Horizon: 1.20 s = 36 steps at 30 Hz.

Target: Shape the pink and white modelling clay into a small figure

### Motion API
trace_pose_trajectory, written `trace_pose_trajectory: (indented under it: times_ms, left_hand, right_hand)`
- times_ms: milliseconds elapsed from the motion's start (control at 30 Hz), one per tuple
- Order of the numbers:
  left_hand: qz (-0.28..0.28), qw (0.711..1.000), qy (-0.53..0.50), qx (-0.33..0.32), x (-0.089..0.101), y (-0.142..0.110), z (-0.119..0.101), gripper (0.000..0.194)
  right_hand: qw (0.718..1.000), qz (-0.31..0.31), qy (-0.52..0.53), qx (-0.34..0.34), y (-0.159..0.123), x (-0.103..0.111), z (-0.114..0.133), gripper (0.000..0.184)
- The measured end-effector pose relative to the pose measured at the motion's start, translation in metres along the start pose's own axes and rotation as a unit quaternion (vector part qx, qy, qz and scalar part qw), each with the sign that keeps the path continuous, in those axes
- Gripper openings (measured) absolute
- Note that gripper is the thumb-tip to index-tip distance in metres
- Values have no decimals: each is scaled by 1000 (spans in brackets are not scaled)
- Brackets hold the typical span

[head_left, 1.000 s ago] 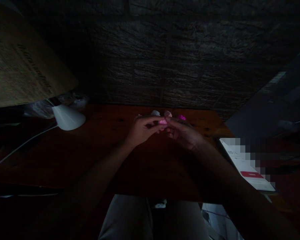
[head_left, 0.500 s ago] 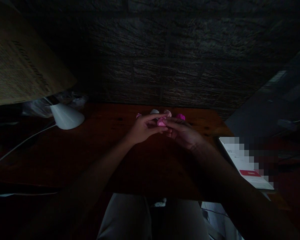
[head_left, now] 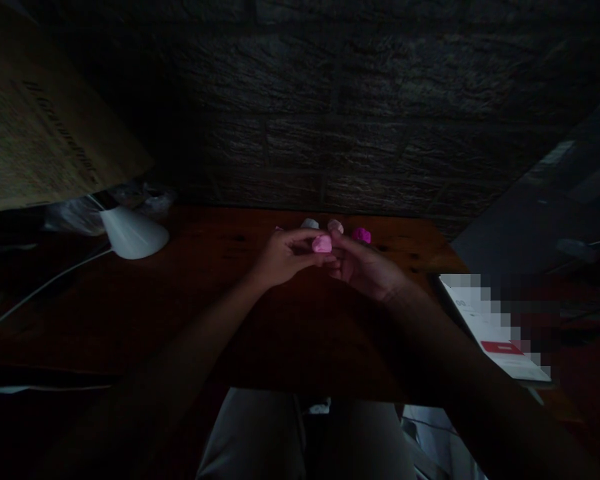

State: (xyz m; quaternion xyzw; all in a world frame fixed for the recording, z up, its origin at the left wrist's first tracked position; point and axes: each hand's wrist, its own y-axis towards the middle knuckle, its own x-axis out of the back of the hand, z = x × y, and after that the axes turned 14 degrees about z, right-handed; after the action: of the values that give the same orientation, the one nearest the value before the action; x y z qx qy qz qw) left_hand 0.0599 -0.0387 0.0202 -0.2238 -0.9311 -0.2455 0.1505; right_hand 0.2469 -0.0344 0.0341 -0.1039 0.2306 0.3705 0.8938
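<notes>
Between my two hands is a small pink crumpled lump (head_left: pixel 322 244), its exact kind unclear in the dim light. My left hand (head_left: pixel 286 257) pinches it between thumb and fingers from the left. From the right, the fingers of my right hand (head_left: pixel 363 265) close against its side. Just beyond, on the table, lie similar lumps: a whitish one (head_left: pixel 309 224), a pale pink one (head_left: pixel 335 227) and a magenta one (head_left: pixel 362 235). Another pink bit (head_left: pixel 279 229) peeks out behind my left hand.
The brown wooden table (head_left: pixel 220 267) backs onto a dark brick wall (head_left: pixel 300 133). On the left are a white cone-shaped lamp base (head_left: pixel 135 233) with a cord, clear plastic and a printed brown paper shade (head_left: pixel 55 133). A lit screen (head_left: pixel 490 327) lies at the right edge.
My right thumb and fingers have shifted on the pink lump, and more of its surface shows. My left hand stays almost in place.
</notes>
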Motion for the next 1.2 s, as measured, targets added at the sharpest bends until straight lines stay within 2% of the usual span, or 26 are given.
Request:
trace_pose_trajectory:
  times_ms: [167, 367, 500, 633, 800, 1000, 1067, 1200]
  left_hand:
    - [-1, 1000, 7, -2, -1, 1, 0, 30]
    - [19, 1000, -17, -10, -3, 1, 3, 49]
    - [3, 1000, -18, -14, -3, 0, 3, 53]
    - [-8, 1000, -1, 3, -3, -1, 1, 43]
    - [-7, 1000, 14, -19, -4, 0, -3, 26]
    - [-12, 1000, 18, -20, -5, 0, -3, 25]
    - [4, 1000, -16, -17, -4, 0, -4, 29]
    - [77, 990, -117, 0, -1, 2, -9, 45]
  right_hand:
    - [1000, 19, 2, -21, 0, 1, -1, 36]
    - [999, 28, 39, -2, 3, 4, -5, 36]
    - [999, 15, 49, -10, 3, 3, -4, 35]
    - [999, 15, 40, -10, 2, 0, -2, 36]
    - [999, 25, 27, -20, 2, -2, -1, 36]
    - [999, 42, 21, -1, 0, 0, -2, 37]
    - [998, 47, 34, 8, 0, -1, -2, 36]
    - [998, 44, 53, 12, -2, -5, 1, 37]
